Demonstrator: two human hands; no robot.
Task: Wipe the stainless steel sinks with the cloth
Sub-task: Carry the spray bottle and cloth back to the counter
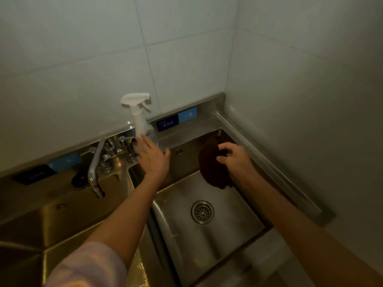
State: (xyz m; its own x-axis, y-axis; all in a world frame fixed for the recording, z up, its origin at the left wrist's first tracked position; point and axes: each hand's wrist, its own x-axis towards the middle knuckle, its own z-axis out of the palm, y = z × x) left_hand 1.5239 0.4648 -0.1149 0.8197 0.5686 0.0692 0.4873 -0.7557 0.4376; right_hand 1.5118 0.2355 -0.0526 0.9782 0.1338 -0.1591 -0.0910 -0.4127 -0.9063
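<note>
Two stainless steel sinks stand side by side: the right sink (pixel 223 241) with a round drain (pixel 202 212) and the left sink (pixel 62 220). My right hand (pixel 234 157) pinches a dark brown cloth (pixel 213 168) that hangs over the right sink's back right part. My left hand (pixel 152 156) stretches out flat with straight fingers, its fingertips at the base of a white spray bottle (pixel 141 119) on the back ledge.
A swivel tap (pixel 95 168) with several valve handles (pixel 118 150) sits between the sinks. Blue labels (pixel 176 120) are stuck on the backsplash. Tiled walls close in behind and on the right. A raised steel rim (pixel 269 162) runs along the right wall.
</note>
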